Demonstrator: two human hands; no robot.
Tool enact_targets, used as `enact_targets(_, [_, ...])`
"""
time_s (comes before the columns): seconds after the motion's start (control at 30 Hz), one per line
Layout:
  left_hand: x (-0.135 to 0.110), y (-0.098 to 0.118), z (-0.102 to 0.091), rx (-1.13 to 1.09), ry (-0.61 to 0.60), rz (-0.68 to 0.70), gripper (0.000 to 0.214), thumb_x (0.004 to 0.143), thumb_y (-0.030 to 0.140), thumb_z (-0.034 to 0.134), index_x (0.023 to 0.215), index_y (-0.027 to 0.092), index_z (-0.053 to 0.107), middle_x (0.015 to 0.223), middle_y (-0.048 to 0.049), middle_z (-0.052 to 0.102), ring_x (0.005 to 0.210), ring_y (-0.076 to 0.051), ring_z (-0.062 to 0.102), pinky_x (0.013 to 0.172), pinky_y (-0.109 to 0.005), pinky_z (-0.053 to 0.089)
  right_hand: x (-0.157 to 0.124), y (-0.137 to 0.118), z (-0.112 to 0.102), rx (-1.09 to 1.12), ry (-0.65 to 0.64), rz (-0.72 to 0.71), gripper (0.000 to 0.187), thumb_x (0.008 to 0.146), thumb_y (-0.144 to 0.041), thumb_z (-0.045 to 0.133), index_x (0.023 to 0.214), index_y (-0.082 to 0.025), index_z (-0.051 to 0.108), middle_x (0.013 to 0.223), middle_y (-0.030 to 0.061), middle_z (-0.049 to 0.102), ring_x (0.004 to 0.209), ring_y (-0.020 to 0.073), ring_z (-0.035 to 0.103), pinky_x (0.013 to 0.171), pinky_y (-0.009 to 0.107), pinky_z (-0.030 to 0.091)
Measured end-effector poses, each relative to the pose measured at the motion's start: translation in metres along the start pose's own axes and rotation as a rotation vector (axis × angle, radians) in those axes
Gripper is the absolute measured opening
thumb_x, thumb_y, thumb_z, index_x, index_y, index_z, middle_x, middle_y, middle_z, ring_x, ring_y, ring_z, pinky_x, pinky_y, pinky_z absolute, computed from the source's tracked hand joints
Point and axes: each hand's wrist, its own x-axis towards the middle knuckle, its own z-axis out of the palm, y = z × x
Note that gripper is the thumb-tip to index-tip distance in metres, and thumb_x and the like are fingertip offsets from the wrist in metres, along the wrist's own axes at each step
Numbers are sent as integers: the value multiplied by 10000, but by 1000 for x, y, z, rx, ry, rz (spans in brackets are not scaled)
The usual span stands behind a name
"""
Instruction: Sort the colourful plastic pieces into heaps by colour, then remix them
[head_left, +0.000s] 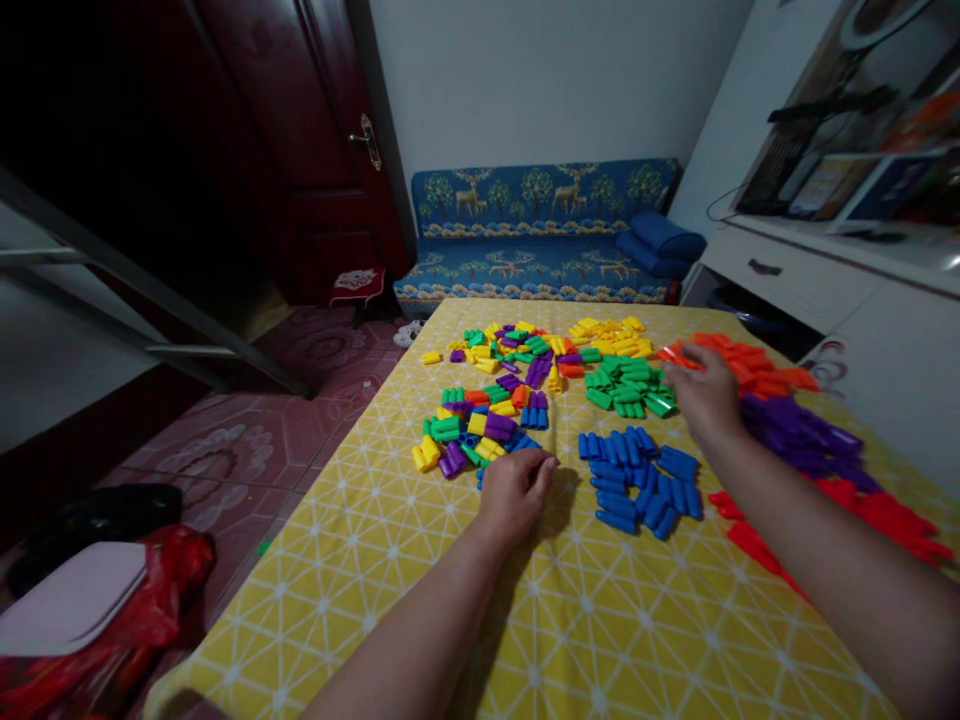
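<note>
My left hand [516, 492] rests low over the table, fingers curled together, at the near edge of a mixed heap of plastic building pieces [491, 425] in green, yellow, purple, orange and blue. Whatever its fingertips hold is hidden. My right hand [706, 392] reaches to the left end of the orange pile [750, 362], fingers pinched on an orange plastic piece [670, 354]. Just left of it lies the green pile [628, 384], with the yellow pile [611, 336] behind. Blue pieces [637, 475] lie between my hands. My right forearm partly covers the purple pile [802, 440] and red pile [892, 515].
A yellow patterned cloth [570, 620] covers the table. Another mixed heap [517, 345] lies farther back. Beyond the table stands a blue sofa [517, 265]; a white cabinet [810, 280] is on the right. Bags and a pale lid [75, 595] lie on the left floor.
</note>
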Motion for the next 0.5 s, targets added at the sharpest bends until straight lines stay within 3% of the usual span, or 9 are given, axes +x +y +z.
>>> enact_targets(0.1, [-2, 0, -2, -111, 96, 27, 256, 929, 323, 482, 888, 204, 706, 805, -28, 728, 717, -152, 655, 674, -242, 471, -77, -26, 24, 102, -372, 58, 404, 734, -294, 677, 1117, -171, 634, 863, 79, 724, 713, 201, 680, 623, 331, 546])
enact_targets(0.2, [-5, -2, -10, -203, 311, 47, 268, 947, 332, 459, 908, 184, 680, 792, -33, 712, 691, -141, 642, 686, -243, 488, -149, -47, 43, 71, -626, -47, 381, 763, -189, 560, 1135, -210, 639, 1143, 94, 681, 958, 218, 683, 698, 327, 576])
enact_targets(0.27, [-6, -5, -16, -199, 432, 66, 261, 951, 329, 453, 902, 180, 662, 817, -42, 703, 726, -150, 641, 712, -256, 493, -180, -53, 55, -21, -708, -196, 537, 702, -49, 470, 1178, -232, 639, 1310, 80, 602, 1170, 224, 601, 857, 366, 564])
enact_targets(0.4, [-3, -11, -24, -141, 550, 102, 211, 944, 275, 453, 898, 190, 641, 860, -51, 682, 840, -175, 632, 800, -297, 492, -196, -51, 76, -249, -739, -420, 812, 635, 57, 423, 1385, -246, 506, 1473, 63, 466, 1379, 226, 404, 1128, 436, 370])
enact_targets(0.5, [1, -13, -25, -103, 605, 106, 173, 900, 187, 453, 952, 199, 617, 932, -57, 667, 920, -188, 619, 867, -330, 488, -191, -48, 87, -343, -744, -473, 708, 738, -1, 476, 1406, -234, 476, 1434, 81, 510, 1349, 242, 424, 1118, 436, 359])
